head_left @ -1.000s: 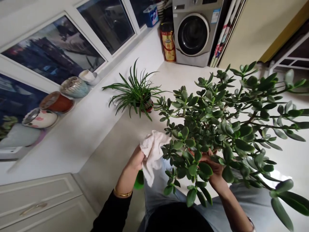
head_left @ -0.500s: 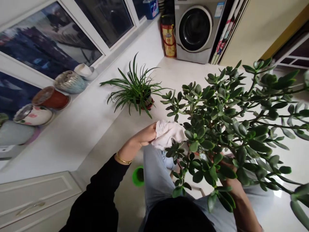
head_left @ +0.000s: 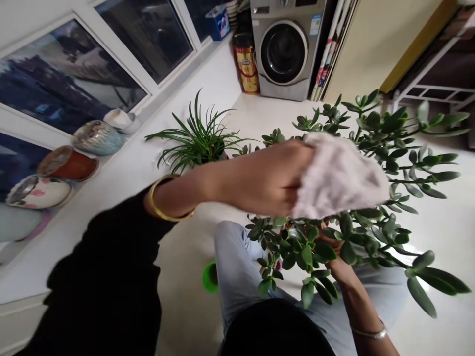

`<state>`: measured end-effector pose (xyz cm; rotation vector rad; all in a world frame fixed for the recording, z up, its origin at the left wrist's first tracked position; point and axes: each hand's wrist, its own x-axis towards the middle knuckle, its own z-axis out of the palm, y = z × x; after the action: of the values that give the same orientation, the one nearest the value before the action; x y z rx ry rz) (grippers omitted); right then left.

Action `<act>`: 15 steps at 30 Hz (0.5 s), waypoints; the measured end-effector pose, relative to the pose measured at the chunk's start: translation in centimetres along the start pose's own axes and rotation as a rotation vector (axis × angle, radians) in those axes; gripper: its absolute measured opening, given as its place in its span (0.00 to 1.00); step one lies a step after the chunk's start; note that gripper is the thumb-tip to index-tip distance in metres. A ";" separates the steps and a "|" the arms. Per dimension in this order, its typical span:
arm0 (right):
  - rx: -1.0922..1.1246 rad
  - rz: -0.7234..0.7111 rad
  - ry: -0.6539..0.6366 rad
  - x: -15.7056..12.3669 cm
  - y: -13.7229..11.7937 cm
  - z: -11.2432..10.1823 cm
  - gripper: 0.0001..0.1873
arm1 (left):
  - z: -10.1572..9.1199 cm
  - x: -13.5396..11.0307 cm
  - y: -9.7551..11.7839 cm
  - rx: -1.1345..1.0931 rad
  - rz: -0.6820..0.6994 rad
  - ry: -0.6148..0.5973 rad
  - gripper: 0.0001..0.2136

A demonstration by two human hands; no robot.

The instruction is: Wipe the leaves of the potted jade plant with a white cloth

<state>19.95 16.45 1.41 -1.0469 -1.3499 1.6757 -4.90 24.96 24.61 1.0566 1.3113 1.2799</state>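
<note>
My left hand (head_left: 270, 179) is closed around a white cloth (head_left: 337, 178) and holds it over the top of a jade plant (head_left: 374, 163) with thick round leaves. The arm, in a black sleeve with a gold bangle (head_left: 163, 198), crosses in front of me. My right hand (head_left: 334, 249) reaches in low under the foliage, near the plant's stem; leaves cover its fingers. The plant stands between my knees, in light jeans.
A spider plant (head_left: 196, 141) in a pot stands on the pale floor beyond. Several ceramic pots (head_left: 67, 163) line the windowsill at left. A washing machine (head_left: 284, 49) and a red-yellow canister (head_left: 245, 64) stand at the far end. A green cup (head_left: 210, 277) sits by my leg.
My left hand has risen and swung right with the cloth, from the plant's left side to over its crown. The right hand stays low in the leaves.
</note>
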 end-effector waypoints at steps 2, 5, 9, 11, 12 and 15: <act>0.014 0.006 -0.007 0.0 -0.1 0.2 0.04 | 4.4 2.6 1.1 0.380 0.054 -0.639 0.06; 0.002 0.032 -0.015 0.0 -0.1 0.1 0.06 | 9.4 4.3 0.5 0.844 0.244 -1.148 0.13; -0.045 0.044 -0.011 -0.3 0.1 -0.4 0.10 | 12.1 4.3 -2.2 1.383 0.227 -1.507 0.12; -0.073 0.038 -0.013 -0.4 0.1 -0.5 0.10 | 12.3 4.2 -3.4 1.485 0.230 -1.564 0.10; -0.079 0.034 -0.014 -0.4 0.1 -0.4 0.11 | 12.2 4.2 -3.8 1.514 0.228 -1.583 0.11; -0.062 0.037 -0.031 -0.5 0.1 -0.2 0.11 | 11.6 4.4 -4.2 1.543 0.196 -1.609 0.14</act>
<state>20.35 16.04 1.32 -1.0916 -1.4179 1.6929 6.14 30.67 20.54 2.3878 0.5735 -0.9452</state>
